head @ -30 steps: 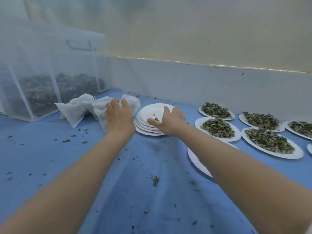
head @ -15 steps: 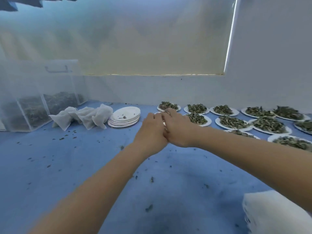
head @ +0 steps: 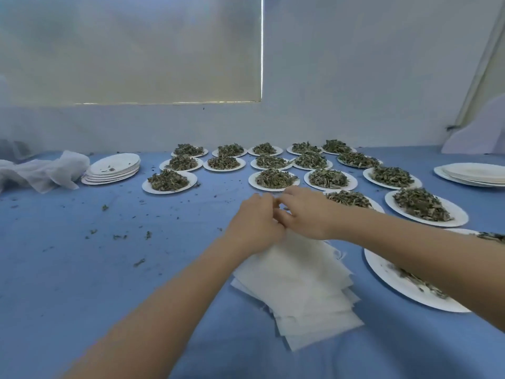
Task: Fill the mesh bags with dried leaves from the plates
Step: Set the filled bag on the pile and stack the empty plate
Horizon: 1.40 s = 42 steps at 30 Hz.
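A stack of flat white mesh bags (head: 300, 283) lies on the blue cloth right in front of me. My left hand (head: 254, 222) and my right hand (head: 303, 214) meet at the stack's far end, fingers curled together and pinching the top bag's edge, which they mostly hide. Several white plates heaped with dried leaves (head: 274, 178) stand in rows beyond the hands. A near plate (head: 382, 272) under my right forearm holds only a few leaves.
A stack of emptied plates (head: 112, 170) sits at the far left beside crumpled white mesh (head: 41, 170). Another plate stack (head: 475, 173) is at the far right. Leaf crumbs dot the blue cloth (head: 82, 269). A white wall and blind close off the back.
My view has swung right from the crumpled mesh and emptied plates. Both hands left those, came together, and now sit at the far end of the flat bag stack.
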Available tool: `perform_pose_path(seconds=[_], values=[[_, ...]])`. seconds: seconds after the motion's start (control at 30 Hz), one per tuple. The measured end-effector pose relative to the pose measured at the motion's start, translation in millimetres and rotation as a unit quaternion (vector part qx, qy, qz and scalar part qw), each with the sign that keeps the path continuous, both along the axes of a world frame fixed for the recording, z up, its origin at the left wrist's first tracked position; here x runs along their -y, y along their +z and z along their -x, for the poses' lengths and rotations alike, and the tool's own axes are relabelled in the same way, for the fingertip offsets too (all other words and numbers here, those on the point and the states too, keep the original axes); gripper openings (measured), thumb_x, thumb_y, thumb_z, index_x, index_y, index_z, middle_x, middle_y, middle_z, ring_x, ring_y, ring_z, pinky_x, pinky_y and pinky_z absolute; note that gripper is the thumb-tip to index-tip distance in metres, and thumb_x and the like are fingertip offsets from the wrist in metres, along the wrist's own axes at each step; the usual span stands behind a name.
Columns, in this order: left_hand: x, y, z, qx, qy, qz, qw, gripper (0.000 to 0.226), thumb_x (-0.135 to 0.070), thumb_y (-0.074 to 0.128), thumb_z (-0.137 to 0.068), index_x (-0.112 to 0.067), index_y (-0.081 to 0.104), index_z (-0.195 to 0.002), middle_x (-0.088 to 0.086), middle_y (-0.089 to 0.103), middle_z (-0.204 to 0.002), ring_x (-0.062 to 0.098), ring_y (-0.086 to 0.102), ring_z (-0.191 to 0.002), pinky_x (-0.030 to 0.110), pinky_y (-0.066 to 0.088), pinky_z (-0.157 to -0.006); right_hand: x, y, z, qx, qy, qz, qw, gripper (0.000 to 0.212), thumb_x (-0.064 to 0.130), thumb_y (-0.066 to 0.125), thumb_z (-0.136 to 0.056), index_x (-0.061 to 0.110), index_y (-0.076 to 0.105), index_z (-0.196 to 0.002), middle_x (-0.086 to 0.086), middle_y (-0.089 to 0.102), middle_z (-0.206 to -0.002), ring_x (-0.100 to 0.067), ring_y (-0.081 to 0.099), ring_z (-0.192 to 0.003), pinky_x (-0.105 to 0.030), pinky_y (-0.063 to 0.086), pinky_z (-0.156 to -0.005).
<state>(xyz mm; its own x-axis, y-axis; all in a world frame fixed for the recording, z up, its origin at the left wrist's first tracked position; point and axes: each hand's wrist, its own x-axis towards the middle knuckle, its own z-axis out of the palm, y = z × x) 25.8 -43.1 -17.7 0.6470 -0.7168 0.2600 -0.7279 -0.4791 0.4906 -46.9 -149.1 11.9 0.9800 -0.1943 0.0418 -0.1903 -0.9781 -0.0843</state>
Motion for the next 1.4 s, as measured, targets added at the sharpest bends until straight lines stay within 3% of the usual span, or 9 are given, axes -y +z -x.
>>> perform_pose_path(seconds=[0.13, 0.4, 0.47, 0.73, 0.8, 0.87, 1.0, 1.2, 1.4], values=[[-3.8, -5.4, 5.6, 0.053, 0.026, -0.032, 0.998, 0.036, -0.044, 0.057, -0.083, -0.025, 0.056, -0.114, 0.002, 0.048, -0.12, 0.023, 0.034, -0.12, 0.033, 0.032, -0.098, 7.7, -6.2, 20.7, 0.074, 0.02, -0.015, 0.997, 0.039, 0.046, 0.04, -0.096, 0.021, 0.053, -0.123, -0.004, 0.046, -0.125, -0.021, 0.045, -0.114, -0.038, 0.036, -0.1], [-7.8, -17.1, 2.5, 0.085, 0.046, -0.117, 0.988, 0.048, -0.05, 0.065, -0.078, -0.028, 0.055, -0.119, 0.001, 0.042, -0.127, 0.024, 0.026, -0.122, 0.032, 0.025, -0.094, 8.8, -29.0, 21.6, -0.031, -0.073, 0.068, 0.995, 0.049, 0.057, 0.049, -0.087, 0.011, 0.051, -0.102, -0.007, 0.056, -0.11, -0.022, 0.054, -0.088, -0.031, 0.042, -0.066], [-7.2, -20.5, 2.1, 0.081, 0.063, -0.108, 0.989, 0.048, -0.049, 0.065, -0.078, -0.028, 0.054, -0.119, 0.001, 0.042, -0.128, 0.025, 0.025, -0.124, 0.033, 0.024, -0.095, 8.4, -30.3, 20.9, -0.008, -0.08, 0.034, 0.996, 0.051, 0.054, 0.057, -0.084, 0.011, 0.054, -0.112, -0.005, 0.059, -0.109, -0.023, 0.057, -0.093, -0.033, 0.047, -0.071], [-9.2, -2.7, -2.5, 0.014, 0.043, 0.132, 0.99, 0.019, -0.031, 0.052, -0.092, -0.025, 0.057, -0.109, -0.009, 0.057, -0.114, 0.016, 0.047, -0.109, 0.031, 0.035, -0.092, 9.4, -2.7, 10.1, 0.202, -0.061, -0.121, 0.97, 0.021, 0.04, 0.07, -0.079, 0.024, 0.062, -0.089, 0.006, 0.055, -0.077, -0.016, 0.053, -0.079, -0.029, 0.042, -0.068], [-12.0, 7.9, -6.0, -0.039, 0.024, 0.184, 0.982, 0.008, -0.029, 0.049, -0.094, -0.028, 0.057, -0.096, -0.015, 0.06, -0.097, 0.005, 0.054, -0.09, 0.016, 0.039, -0.078, 10.0, 2.5, 4.0, 0.228, -0.045, -0.121, 0.965, 0.024, 0.042, 0.07, -0.079, 0.019, 0.065, -0.082, 0.002, 0.056, -0.074, -0.018, 0.053, -0.075, -0.03, 0.04, -0.066], [-14.4, 17.5, -12.0, -0.068, 0.028, 0.22, 0.973, 0.009, -0.028, 0.049, -0.094, -0.03, 0.056, -0.087, -0.02, 0.056, -0.083, -0.005, 0.051, -0.076, 0.002, 0.035, -0.062, 10.8, 9.0, -4.0, 0.243, -0.025, -0.116, 0.963, 0.036, 0.042, 0.069, -0.08, 0.012, 0.057, -0.063, -0.005, 0.05, -0.066, -0.02, 0.047, -0.065, -0.027, 0.03, -0.057], [-18.6, 32.0, -33.0, -0.019, 0.062, 0.258, 0.964, 0.012, -0.025, 0.051, -0.093, -0.023, 0.059, -0.084, -0.017, 0.054, -0.077, 0.002, 0.048, -0.076, 0.005, 0.031, -0.06, 5.7, 23.1, -25.8, 0.258, 0.007, -0.17, 0.951, 0.057, 0.035, 0.07, -0.081, 0.019, 0.026, -0.05, 0.005, 0.021, -0.048, -0.01, 0.022, -0.044, -0.025, 0.018, -0.044], [-29.0, 44.1, -73.5, 0.037, 0.132, 0.241, 0.961, 0.013, -0.023, 0.05, -0.093, -0.023, 0.059, -0.083, -0.015, 0.051, -0.072, 0.003, 0.046, -0.07, 0.006, 0.03, -0.058, -3.0, 24.1, -70.0, 0.33, 0.003, -0.311, 0.891, 0.024, 0.033, 0.082, -0.069, 0.027, 0.059, -0.071, 0.012, 0.059, -0.062, 0.005, 0.052, -0.057, -0.011, 0.039, -0.042], [-33.9, 45.2, -105.1, 0.038, 0.154, 0.279, 0.947, 0.013, -0.025, 0.05, -0.093, -0.024, 0.059, -0.083, -0.019, 0.053, -0.074, 0.0, 0.047, -0.072, 0.013, 0.031, -0.06, -2.7, 27.1, -110.1, 0.301, 0.053, -0.245, 0.92, 0.025, 0.039, 0.073, -0.077, 0.015, 0.072, -0.073, 0.01, 0.052, -0.047, -0.002, 0.047, -0.05, -0.012, 0.034, -0.05]])
